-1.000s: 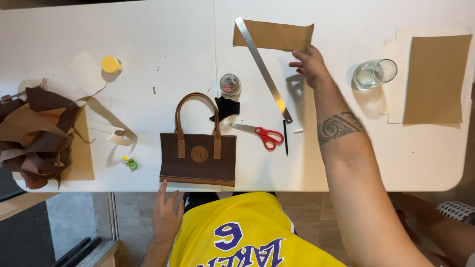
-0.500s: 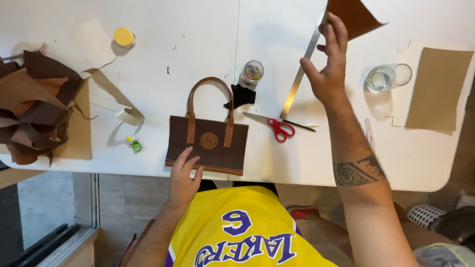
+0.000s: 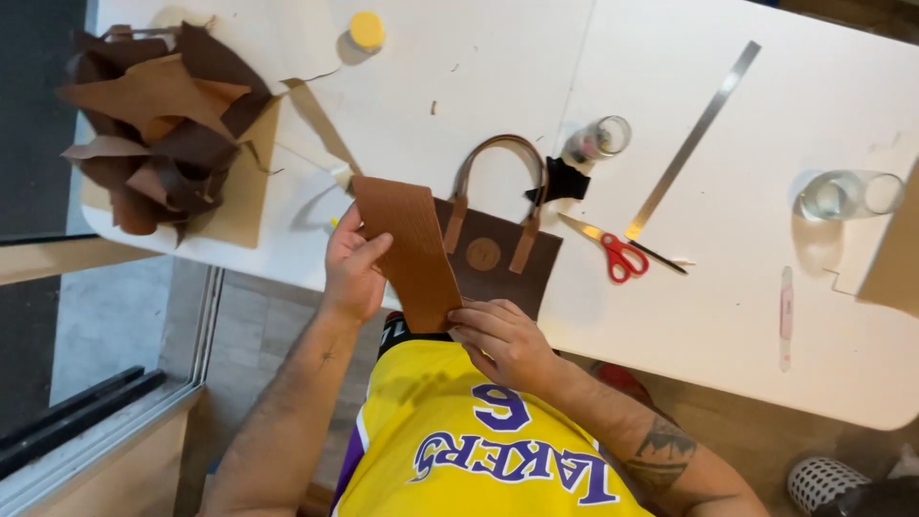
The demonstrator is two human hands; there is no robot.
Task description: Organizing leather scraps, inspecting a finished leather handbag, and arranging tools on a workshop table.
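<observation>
Both hands (image 3: 431,297) now hold the brown leather piece (image 3: 412,251) over the bag (image 3: 503,263) — ruler (image 3: 691,141) released.

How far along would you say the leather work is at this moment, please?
Done: a small dark brown bag with tan handles stands assembled at the table edge. In hand: the left hand and right hand hold a tan leather piece in front of it. Left: the scissors, metal ruler and scrap pile lie untouched.

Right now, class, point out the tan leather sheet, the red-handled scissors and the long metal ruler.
tan leather sheet (image 3: 414,247), head view, middle of its face.
red-handled scissors (image 3: 622,257), head view, on the red handle loops.
long metal ruler (image 3: 691,142), head view, mid-length of the strip.
</observation>
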